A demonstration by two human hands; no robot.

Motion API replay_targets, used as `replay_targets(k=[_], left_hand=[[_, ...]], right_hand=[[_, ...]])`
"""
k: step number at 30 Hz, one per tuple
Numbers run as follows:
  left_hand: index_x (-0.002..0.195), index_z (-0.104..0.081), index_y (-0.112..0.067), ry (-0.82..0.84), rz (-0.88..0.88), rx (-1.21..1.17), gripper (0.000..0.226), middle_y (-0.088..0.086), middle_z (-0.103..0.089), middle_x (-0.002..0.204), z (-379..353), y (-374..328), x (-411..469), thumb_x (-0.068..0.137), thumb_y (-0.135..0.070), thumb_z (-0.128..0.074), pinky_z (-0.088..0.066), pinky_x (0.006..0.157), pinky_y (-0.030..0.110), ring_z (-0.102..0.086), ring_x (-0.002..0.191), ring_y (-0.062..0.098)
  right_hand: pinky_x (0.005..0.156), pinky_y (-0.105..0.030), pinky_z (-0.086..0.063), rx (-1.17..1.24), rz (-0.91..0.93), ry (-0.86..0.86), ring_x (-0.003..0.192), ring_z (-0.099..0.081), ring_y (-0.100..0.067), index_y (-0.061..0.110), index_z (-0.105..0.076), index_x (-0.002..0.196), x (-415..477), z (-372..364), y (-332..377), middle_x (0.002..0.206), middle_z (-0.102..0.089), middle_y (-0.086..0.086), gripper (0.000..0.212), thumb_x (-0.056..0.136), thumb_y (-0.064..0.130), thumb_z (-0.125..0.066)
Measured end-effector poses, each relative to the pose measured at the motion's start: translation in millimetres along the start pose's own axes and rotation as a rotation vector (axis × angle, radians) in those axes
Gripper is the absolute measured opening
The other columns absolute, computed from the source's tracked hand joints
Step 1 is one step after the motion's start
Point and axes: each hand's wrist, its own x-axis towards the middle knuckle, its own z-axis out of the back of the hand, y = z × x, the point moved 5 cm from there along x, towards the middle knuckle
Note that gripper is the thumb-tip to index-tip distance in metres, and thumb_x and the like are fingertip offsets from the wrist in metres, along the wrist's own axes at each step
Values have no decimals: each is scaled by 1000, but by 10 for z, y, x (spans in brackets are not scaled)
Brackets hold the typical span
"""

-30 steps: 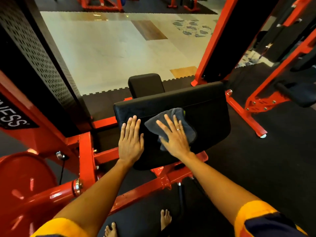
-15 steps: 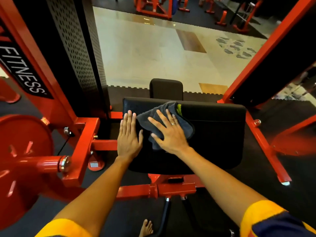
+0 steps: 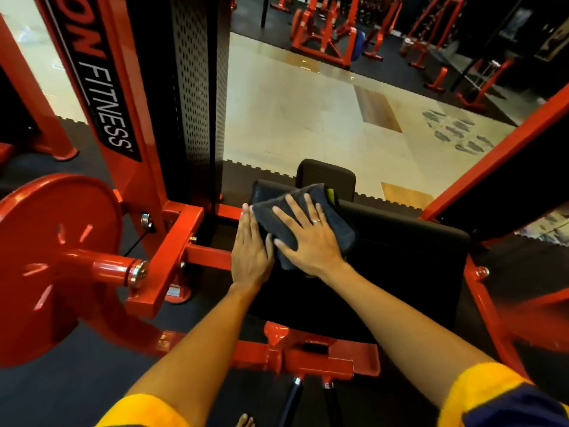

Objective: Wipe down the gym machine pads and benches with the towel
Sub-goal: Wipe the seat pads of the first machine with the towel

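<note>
The right hand (image 3: 309,241) presses the grey towel (image 3: 335,223) flat on the black pad (image 3: 409,251), fingers spread and straight; the left hand (image 3: 251,251) rests flat beside it, fingers together. Neither grips anything.

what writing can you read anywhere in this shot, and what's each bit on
"ON FITNESS": white letters on the black strip down the red machine post; the start is cut off at the frame edge.
Yellow tag on the towel: too small to read.
Wall pictures at far right: too blurred to read.
</note>
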Motion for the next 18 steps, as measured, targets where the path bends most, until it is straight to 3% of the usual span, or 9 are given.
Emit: replay_targets(k=[3,7,10,15,18], left_hand=[[162,-12,-5,-19,38,2,68,14,-14,170,21,-4,-4,107,-34,-38,-23,126,38,-14,157,24],[162,-12,-6,-34,25,50,68,15,-15,169,49,-59,-6,107,-28,-44,-26,125,38,-18,156,26],[162,-11,-5,-41,39,61,70,15,-15,169,42,-50,9,104,-25,-46,-22,124,31,-19,156,26],[162,-12,-6,-73,85,57,76,13,-17,169,39,-29,-45,94,-33,-33,-21,123,27,-18,156,23],[159,-23,-1,-99,105,75,71,18,-27,165,27,-20,-33,98,-37,-32,-30,123,37,-27,153,27]], right_hand=[[129,-51,-6,-44,82,42,160,4,-28,34,-22,164,-277,69,-275,174,-9,2,76,99,61,-50],[129,-52,-6,-43,-44,77,160,4,-29,39,-17,164,7,137,-457,174,-5,3,71,101,63,-39],[128,-51,-2,19,-122,102,159,-8,-34,40,-19,163,575,149,-234,172,-17,3,67,102,62,-38],[128,-51,-12,112,51,219,157,-17,-32,40,-23,162,1037,94,113,171,-22,3,67,102,55,-47],[128,-51,-9,80,230,116,159,-9,-32,37,-28,162,674,117,-23,173,-16,1,68,100,57,-47]])
